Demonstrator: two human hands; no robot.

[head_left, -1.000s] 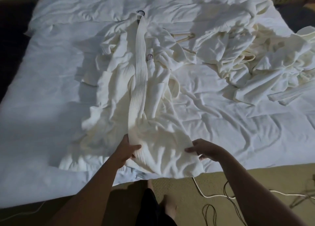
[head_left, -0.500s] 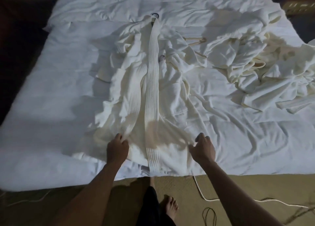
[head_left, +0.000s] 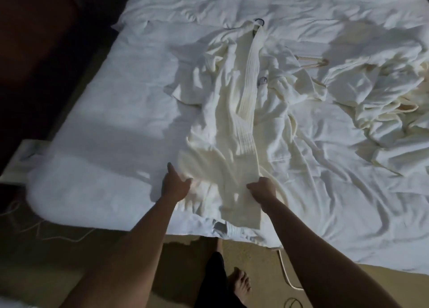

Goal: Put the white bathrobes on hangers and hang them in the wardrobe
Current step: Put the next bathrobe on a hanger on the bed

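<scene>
a bare foot (head_left: 241, 284) stands on the tan carpet (head_left: 348, 282) at the bottom, with a pale cable (head_left: 286, 274) trailing beside it. just above, at the near edge of the bed (head_left: 97, 131), the left hand (head_left: 174, 184) lies on the hem of the bathrobe (head_left: 229, 131) with its fingers fairly straight and the thumb spread; whether it pinches the cloth i cannot tell. the right hand (head_left: 262, 190) has its fingers curled tight round the lower end of the ribbed front band, gripping it. the bathrobe stretches lengthwise up the middle of the bed, a dark hanger hook (head_left: 259, 21) showing at its collar. to the right, further up, a wooden hanger (head_left: 312, 62) lies on the sheet, partly under cloth, next to a crumpled pile of more white robes (head_left: 380, 94)
</scene>
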